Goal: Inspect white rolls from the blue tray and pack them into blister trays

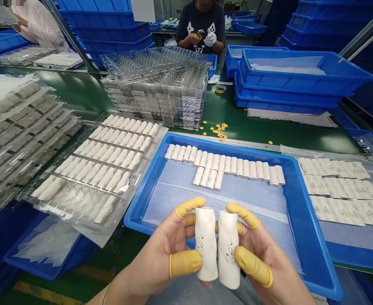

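Observation:
My left hand (161, 254) grips a white curved tube piece (206, 243) between fingers capped with yellow finger cots. My right hand (263, 258) grips a second white tube piece (228, 250), held side by side with the first; both pieces show dark markings. They hover over the near edge of a blue tray (304, 237) lined with a pale sheet. At the tray's far side lie a long row and a short row of the same white pieces (227, 166).
A clear blister tray (104, 165) of white pieces lies to the left, beside more stacked filled trays (18, 131). Empty clear trays (161, 89) are stacked behind. Blue bins (294, 80) stand at right, yellow finger cots (220, 130) on the green belt. People work at the back.

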A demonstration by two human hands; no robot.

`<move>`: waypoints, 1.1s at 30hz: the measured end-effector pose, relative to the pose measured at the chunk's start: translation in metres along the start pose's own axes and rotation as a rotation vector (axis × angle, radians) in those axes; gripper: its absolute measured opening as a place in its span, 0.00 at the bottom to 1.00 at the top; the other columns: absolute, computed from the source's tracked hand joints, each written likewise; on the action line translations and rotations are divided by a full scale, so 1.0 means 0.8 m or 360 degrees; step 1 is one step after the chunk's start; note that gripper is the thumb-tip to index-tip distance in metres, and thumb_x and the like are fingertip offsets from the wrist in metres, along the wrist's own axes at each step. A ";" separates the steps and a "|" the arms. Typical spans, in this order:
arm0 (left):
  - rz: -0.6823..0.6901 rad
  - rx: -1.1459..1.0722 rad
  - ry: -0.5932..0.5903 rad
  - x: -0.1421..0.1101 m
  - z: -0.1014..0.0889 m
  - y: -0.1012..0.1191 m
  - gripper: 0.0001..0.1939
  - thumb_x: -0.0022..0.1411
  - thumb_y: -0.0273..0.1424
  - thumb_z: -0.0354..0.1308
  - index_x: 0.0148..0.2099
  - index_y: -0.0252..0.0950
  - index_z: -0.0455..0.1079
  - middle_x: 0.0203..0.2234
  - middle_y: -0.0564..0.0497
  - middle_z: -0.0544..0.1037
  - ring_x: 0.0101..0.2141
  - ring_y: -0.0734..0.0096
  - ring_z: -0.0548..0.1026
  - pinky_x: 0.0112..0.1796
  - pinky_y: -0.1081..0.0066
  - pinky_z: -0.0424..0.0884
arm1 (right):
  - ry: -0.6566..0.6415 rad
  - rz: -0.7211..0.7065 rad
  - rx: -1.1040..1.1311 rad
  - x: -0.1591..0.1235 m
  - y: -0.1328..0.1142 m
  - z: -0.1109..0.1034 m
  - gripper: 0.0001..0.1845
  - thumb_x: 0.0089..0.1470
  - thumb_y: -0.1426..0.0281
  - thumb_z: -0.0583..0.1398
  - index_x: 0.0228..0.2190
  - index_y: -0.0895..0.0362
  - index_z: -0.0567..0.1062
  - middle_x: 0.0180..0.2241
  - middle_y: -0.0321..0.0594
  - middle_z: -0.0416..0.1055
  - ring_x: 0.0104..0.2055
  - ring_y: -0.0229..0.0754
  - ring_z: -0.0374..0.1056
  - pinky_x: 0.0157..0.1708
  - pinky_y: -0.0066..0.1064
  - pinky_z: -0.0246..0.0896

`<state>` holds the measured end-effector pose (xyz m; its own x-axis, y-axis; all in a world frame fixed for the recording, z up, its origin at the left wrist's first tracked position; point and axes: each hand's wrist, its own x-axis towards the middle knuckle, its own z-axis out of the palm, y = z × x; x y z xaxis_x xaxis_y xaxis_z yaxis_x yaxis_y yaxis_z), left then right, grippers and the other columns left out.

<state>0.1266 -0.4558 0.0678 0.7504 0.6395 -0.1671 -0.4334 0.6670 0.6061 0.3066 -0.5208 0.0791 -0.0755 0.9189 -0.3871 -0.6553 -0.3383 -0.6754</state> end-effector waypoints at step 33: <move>0.0068 0.0200 0.0092 -0.006 -0.004 0.002 0.31 0.60 0.29 0.68 0.63 0.53 0.67 0.50 0.49 0.77 0.48 0.64 0.73 0.43 0.70 0.74 | -0.0111 -0.0073 -0.0361 0.001 -0.011 -0.009 0.29 0.53 0.58 0.71 0.55 0.34 0.73 0.52 0.38 0.74 0.54 0.52 0.69 0.45 0.39 0.69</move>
<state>0.1208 -0.4565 0.0667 0.7010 0.6896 -0.1818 -0.3956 0.5881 0.7055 0.3177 -0.5184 0.0798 -0.1067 0.9435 -0.3138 -0.4743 -0.3257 -0.8179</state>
